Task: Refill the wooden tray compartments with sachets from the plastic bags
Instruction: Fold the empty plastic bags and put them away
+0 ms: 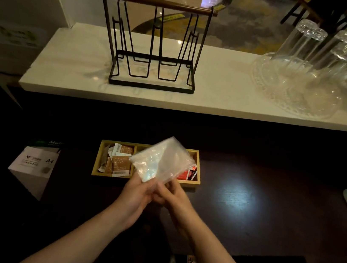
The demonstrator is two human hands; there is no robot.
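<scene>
Head view — both hands (155, 192) pinch plastic bag (162, 159) above wooden tray (97, 160).

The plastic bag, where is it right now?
In the head view the plastic bag is held up by both hands, left hand and right hand, above the middle of the wooden tray.

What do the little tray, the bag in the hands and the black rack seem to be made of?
Tray: light, matte wood, judging by its yellowish walls. Bag: thin clear plastic, glossy and crinkled, gripped by the left hand and right hand. Rack: thin black wire, likely metal, with a brown, seemingly wooden top bar.
</scene>
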